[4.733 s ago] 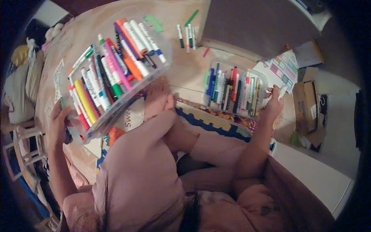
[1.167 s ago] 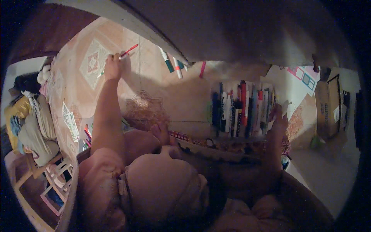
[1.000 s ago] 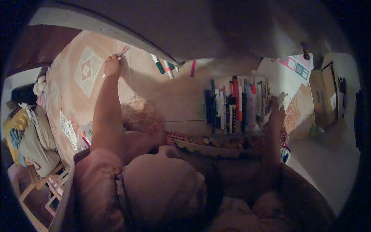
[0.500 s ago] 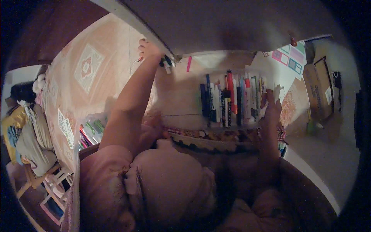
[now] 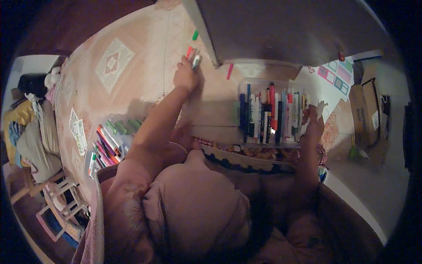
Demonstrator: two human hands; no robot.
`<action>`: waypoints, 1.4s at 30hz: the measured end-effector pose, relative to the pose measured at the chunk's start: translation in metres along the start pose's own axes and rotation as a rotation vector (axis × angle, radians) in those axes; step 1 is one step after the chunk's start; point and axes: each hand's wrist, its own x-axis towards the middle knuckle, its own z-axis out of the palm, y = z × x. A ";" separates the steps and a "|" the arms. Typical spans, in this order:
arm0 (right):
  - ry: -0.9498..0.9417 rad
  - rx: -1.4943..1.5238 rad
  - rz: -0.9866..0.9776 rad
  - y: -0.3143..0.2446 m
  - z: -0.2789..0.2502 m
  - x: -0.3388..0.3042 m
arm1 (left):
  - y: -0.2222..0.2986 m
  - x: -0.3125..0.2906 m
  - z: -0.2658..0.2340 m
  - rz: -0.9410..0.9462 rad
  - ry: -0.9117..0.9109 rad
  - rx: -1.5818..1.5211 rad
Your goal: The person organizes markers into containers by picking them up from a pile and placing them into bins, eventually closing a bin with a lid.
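Observation:
Out on the tiled floor, my left hand (image 5: 185,77) is closed round a few markers; a white marker (image 5: 196,61) and a red-ended marker (image 5: 189,52) stick out past the fingertips. Close beyond it lies a green marker (image 5: 195,34). My right hand (image 5: 313,124) is closed on a crumpled white tissue (image 5: 322,107), which pokes out around the fingers. That hand is against the right side of a clear plastic tray (image 5: 255,81), where pens and markers (image 5: 272,110) of many colours lie side by side.
A pink marker (image 5: 230,71) lies beside the dark panel (image 5: 272,35) overhead. At left, a second clear container holds colourful markers (image 5: 107,145) and green pieces. Printed sheets (image 5: 335,77), a cardboard box (image 5: 364,108) and a patterned cloth (image 5: 255,154) surround the tray.
My left hand has drawn back from the panel's edge toward me and slightly right, with markers now showing in its fingers. The right hand stays at the tray. The whole view has shifted slightly.

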 end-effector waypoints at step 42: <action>-0.299 0.537 0.429 0.009 0.015 -0.028 | 0.037 -0.146 -0.027 -0.420 -0.402 -0.841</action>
